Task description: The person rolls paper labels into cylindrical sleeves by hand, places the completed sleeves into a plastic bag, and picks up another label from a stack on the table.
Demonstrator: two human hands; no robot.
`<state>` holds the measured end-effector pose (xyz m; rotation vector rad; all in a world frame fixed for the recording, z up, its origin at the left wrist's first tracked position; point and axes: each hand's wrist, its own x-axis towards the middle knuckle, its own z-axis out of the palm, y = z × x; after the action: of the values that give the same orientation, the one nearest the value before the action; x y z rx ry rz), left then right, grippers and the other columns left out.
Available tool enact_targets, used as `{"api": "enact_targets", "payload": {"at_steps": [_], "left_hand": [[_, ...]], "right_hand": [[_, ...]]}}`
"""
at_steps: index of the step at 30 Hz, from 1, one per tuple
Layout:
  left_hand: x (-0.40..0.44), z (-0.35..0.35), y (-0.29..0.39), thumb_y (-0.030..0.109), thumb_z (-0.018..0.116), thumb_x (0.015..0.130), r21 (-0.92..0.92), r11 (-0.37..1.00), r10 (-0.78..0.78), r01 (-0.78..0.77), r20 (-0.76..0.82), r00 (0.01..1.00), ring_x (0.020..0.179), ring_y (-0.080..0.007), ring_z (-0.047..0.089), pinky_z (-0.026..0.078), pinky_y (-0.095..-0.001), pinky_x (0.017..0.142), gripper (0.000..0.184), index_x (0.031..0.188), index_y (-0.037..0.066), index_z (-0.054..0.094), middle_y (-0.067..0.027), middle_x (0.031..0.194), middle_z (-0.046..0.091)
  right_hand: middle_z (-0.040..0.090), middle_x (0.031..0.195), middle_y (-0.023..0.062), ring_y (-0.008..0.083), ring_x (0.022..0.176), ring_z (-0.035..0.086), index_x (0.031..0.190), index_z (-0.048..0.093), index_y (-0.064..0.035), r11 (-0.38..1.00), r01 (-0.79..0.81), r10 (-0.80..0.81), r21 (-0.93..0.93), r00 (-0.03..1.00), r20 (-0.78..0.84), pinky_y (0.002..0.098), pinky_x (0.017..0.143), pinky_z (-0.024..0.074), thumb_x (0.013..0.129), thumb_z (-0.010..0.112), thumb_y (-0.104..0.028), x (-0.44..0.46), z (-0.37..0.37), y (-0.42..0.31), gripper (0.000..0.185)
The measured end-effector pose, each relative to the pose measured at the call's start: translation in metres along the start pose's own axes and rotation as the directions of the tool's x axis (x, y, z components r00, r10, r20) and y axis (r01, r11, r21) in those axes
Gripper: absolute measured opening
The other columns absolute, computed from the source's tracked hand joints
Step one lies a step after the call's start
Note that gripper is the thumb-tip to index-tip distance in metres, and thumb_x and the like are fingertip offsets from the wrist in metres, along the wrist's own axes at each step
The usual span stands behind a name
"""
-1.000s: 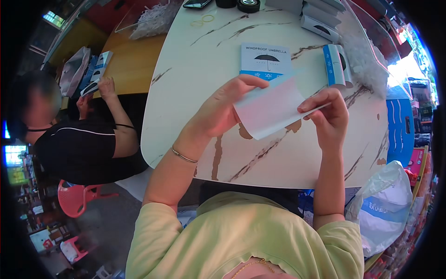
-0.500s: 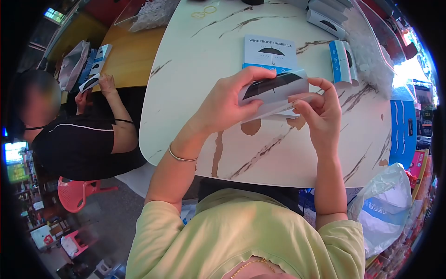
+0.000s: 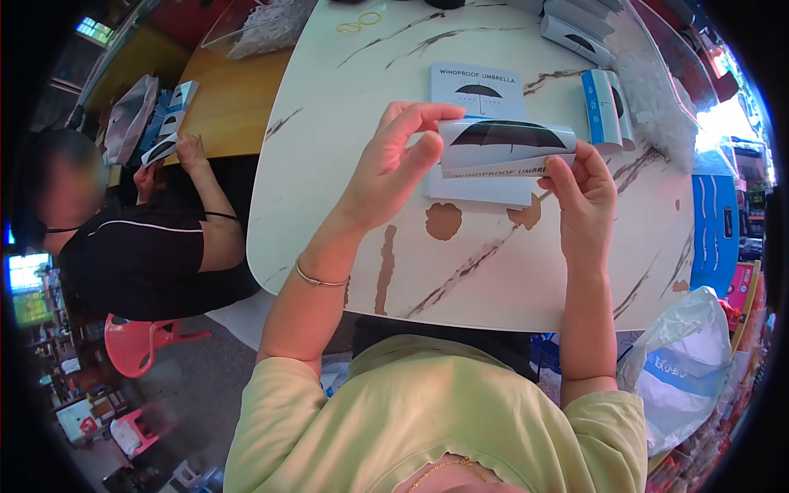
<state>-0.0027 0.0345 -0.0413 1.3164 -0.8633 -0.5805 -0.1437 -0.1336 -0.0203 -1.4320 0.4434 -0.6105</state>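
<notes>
A curled printed paper sheet (image 3: 509, 141) with a black umbrella picture and part of the words "WINDPROOF UMBRELLA" is held above the table, rolled into a loose tube. My right hand (image 3: 585, 185) pinches its right end, thumb in front and fingers behind. Beside the left end, my left hand (image 3: 394, 164) is open, thumb and fingers apart; the index fingertip is at the sheet's upper edge, and I cannot tell if it touches. Below lies a stack of flat "WINDPROOF UMBRELLA" sheets (image 3: 479, 78), partly hidden by the curled one.
Rolled sheets (image 3: 602, 111) lie at the right of the marble-patterned table (image 3: 329, 197), with more rolls (image 3: 575, 41) behind. Clear plastic wrappers (image 3: 657, 99) and yellow rubber bands (image 3: 359, 22) are near the edges. At left, another person (image 3: 148, 246) handles a similar sheet.
The curled sheet has turned level and moved slightly right, with more of its print facing me. My left hand has loosened from its left end; my right hand has closed on the right end.
</notes>
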Motion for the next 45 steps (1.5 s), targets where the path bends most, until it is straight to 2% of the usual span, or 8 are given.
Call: {"api": "enact_targets", "payload": {"at_steps": [2,9,11,20,24,39,41,45], "left_hand": [[0.002,0.004,0.005,0.025,0.069,0.074,0.110,0.988,0.115,-0.110,-0.040,0.993,0.081,-0.0093,0.046,0.039,-0.0244,0.076,0.042,0.110,0.009,0.055,-0.0019,0.094,0.047],[-0.001,0.003,0.008,0.020,0.078,0.063,0.323,0.940,0.137,-0.111,-0.058,0.989,0.076,-0.0075,0.048,0.036,-0.0206,0.066,0.056,0.114,0.010,0.056,0.0012,0.080,0.055],[-0.002,0.004,0.008,0.011,0.075,0.065,0.148,0.989,0.014,-0.004,-0.065,0.998,0.074,-0.0074,0.050,0.039,-0.0208,0.066,0.055,0.116,0.007,0.055,0.0000,0.081,0.058],[-0.001,0.014,0.012,-0.003,0.063,0.075,-0.353,0.934,-0.072,0.053,-0.039,0.997,0.091,-0.0135,0.056,0.045,-0.0279,0.082,0.057,0.127,0.004,0.040,-0.0090,0.102,0.059],[-0.001,0.015,0.010,-0.003,0.060,0.077,-0.336,0.941,-0.056,0.039,-0.042,0.998,0.092,-0.0133,0.056,0.046,-0.0264,0.081,0.055,0.128,0.004,0.040,-0.0084,0.102,0.059],[-0.002,0.014,0.005,-0.006,0.058,0.078,-0.269,0.963,0.005,-0.019,-0.054,0.999,0.086,-0.0096,0.059,0.048,-0.0212,0.076,0.039,0.116,0.000,0.051,-0.0086,0.100,0.061],[-0.001,0.015,0.005,-0.008,0.056,0.079,-0.274,0.962,-0.003,-0.018,-0.079,0.997,0.081,-0.0092,0.058,0.049,-0.0216,0.075,0.036,0.114,0.000,0.053,-0.0043,0.087,0.058],[-0.002,0.016,0.007,-0.008,0.056,0.078,-0.265,0.964,-0.003,-0.022,-0.096,0.995,0.080,-0.0085,0.057,0.049,-0.0211,0.074,0.036,0.114,0.000,0.053,-0.0033,0.085,0.058]], "right_hand": [[0.061,0.080,0.0029,0.0063,0.070,0.054,0.098,0.055,0.0009,1.000,0.008,-0.008,0.021,1.000,-0.012,0.0213,0.065,0.0454,0.081,0.062,-0.011,0.000,-0.002,0.001,0.022],[0.062,0.081,0.0029,0.0066,0.071,0.055,0.099,0.056,0.0010,0.996,0.049,-0.048,0.073,0.999,-0.017,0.0220,0.064,0.0453,0.080,0.062,-0.007,0.000,-0.004,0.003,0.021],[0.062,0.081,0.0032,0.0066,0.071,0.055,0.100,0.056,0.0010,0.996,0.062,-0.062,0.067,0.998,-0.011,0.0219,0.065,0.0454,0.080,0.062,-0.006,-0.001,-0.005,0.004,0.022],[0.062,0.082,0.0033,0.0055,0.072,0.055,0.107,0.054,0.0014,0.990,0.141,-0.141,-0.002,0.990,0.006,0.0203,0.065,0.0456,0.081,0.060,-0.005,0.001,-0.006,0.004,0.028],[0.061,0.083,0.0035,0.0051,0.073,0.055,0.108,0.053,0.0019,0.983,0.156,-0.156,-0.101,0.988,0.008,0.0189,0.064,0.0448,0.082,0.059,-0.005,0.000,-0.007,0.002,0.027],[0.061,0.086,0.0033,0.0050,0.074,0.054,0.105,0.053,0.0027,0.988,0.141,-0.141,-0.056,0.990,0.009,0.0191,0.065,0.0440,0.082,0.058,-0.004,0.000,-0.007,0.004,0.025],[0.061,0.086,0.0033,0.0049,0.074,0.054,0.105,0.053,0.0027,0.989,0.138,-0.138,-0.057,0.990,0.007,0.0190,0.065,0.0439,0.082,0.058,-0.004,0.000,-0.006,0.003,0.025],[0.061,0.087,0.0034,0.0050,0.075,0.054,0.105,0.053,0.0027,0.989,0.137,-0.137,-0.063,0.991,0.002,0.0188,0.065,0.0437,0.082,0.058,-0.004,-0.001,-0.006,0.004,0.025]]}}
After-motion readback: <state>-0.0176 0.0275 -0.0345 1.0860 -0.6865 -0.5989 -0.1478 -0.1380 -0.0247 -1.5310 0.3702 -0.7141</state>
